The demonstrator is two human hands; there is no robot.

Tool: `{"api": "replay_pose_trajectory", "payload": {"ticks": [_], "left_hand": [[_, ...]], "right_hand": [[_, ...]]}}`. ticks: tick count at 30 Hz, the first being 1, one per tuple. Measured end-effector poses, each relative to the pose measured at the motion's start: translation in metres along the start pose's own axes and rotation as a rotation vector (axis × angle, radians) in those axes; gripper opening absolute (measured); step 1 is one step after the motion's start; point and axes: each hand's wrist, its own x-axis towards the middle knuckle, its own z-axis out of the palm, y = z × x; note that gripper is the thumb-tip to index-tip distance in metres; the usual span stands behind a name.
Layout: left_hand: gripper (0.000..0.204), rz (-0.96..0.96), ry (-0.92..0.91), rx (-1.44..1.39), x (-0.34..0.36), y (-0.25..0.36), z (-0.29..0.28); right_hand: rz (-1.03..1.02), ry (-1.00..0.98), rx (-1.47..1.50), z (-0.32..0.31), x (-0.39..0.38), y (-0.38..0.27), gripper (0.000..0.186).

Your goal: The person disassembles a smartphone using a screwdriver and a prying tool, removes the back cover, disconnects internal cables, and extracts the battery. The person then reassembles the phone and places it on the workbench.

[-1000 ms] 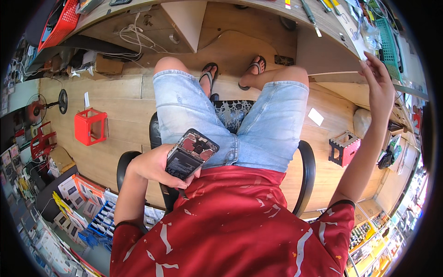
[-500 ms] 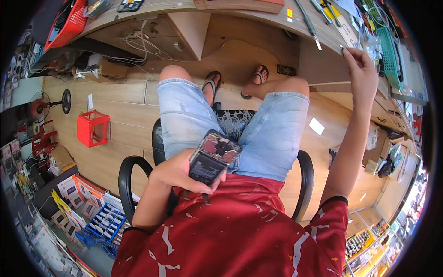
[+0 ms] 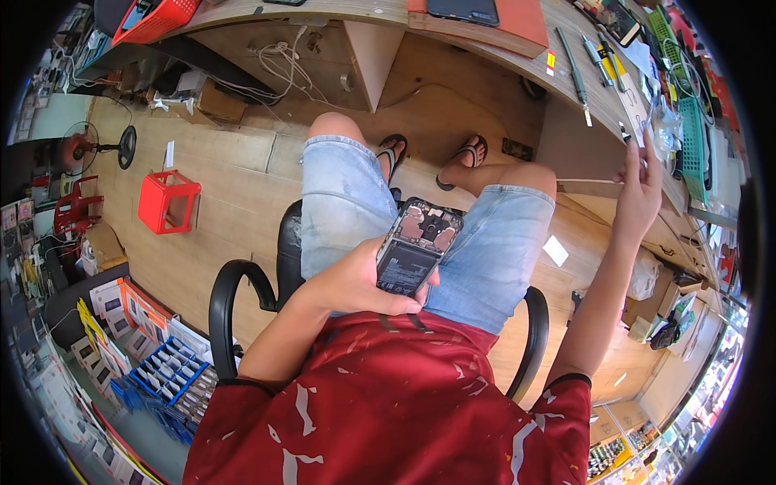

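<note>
My left hand (image 3: 361,284) grips an opened phone (image 3: 417,246) over my lap, its back cover off so the black battery and circuit boards show. My right hand (image 3: 638,190) is stretched out to the wooden desk edge (image 3: 602,105) at the upper right, fingers pinched at a small item near a clear plastic bag (image 3: 667,129); what it holds is too small to tell. I sit on a black chair (image 3: 234,295) in denim shorts and a red shirt.
On the desk lie a red mat (image 3: 525,20) with a dark phone (image 3: 462,10), screwdrivers (image 3: 572,61) and a green basket (image 3: 691,133). A red stool (image 3: 166,202), a fan (image 3: 101,147) and blue parts trays (image 3: 166,376) stand at my left on the wooden floor.
My left hand has lifted the opened phone higher and to the right over my lap. My right hand has moved along the desk edge, and the view has tilted toward the desk.
</note>
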Motion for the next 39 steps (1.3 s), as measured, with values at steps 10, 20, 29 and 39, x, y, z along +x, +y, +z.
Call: {"api": "replay_pose_trajectory", "payload": {"ticks": [10, 20, 29, 39], "left_hand": [[0.049, 0.108, 0.054, 0.130, 0.004, -0.007, 0.003], [0.056, 0.191, 0.137, 0.258, 0.001, 0.000, 0.016], [0.058, 0.210, 0.289, 0.449, 0.006, -0.008, 0.016], [0.074, 0.219, 0.356, 0.457, 0.009, -0.014, 0.020]], "right_hand": [[-0.595, -0.623, 0.176, 0.013, -0.134, -0.117, 0.035], [-0.522, -0.761, 0.177, 0.047, -0.168, -0.146, 0.033], [-0.217, -0.782, 0.094, 0.052, -0.189, -0.155, 0.023], [-0.086, -0.750, 0.168, 0.058, -0.200, -0.155, 0.009]]}}
